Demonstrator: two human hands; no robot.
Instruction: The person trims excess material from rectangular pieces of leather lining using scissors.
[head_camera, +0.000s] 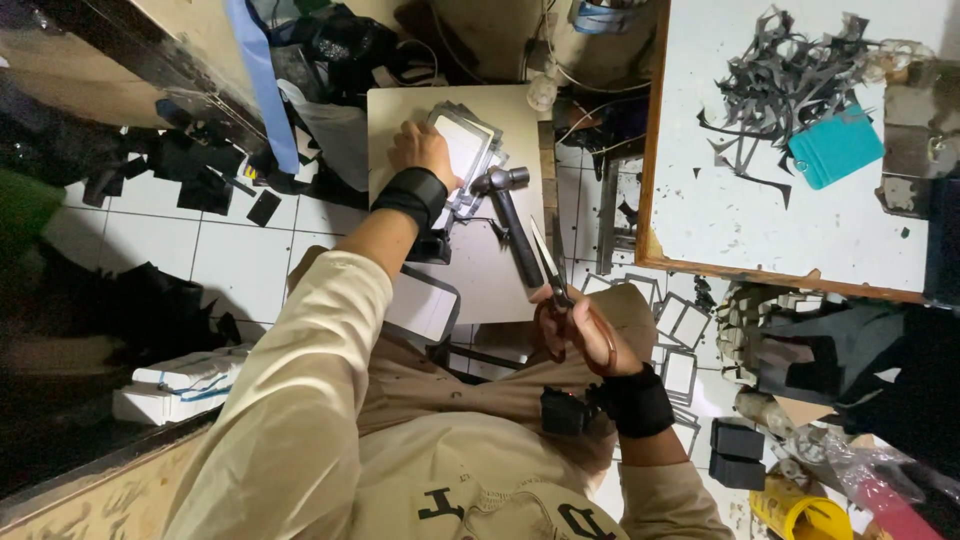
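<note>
Red-handled scissors (560, 295) sit gripped in the right hand (580, 335), blades nearly shut. The left hand (422, 150) presses flat, fingers spread, on a card stack (470, 150) beside a hammer (510, 215).

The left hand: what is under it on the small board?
Under the left hand lies a stack of grey-edged white rectangular panels on the beige board, with a hammer beside it. The hand covers the stack's left edge, and the panels cannot be counted.

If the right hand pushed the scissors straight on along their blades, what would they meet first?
Likely the hammer: the right hand aims the scissors up-left, tips beside its handle. Depth is unclear; they might pass above it.
</note>
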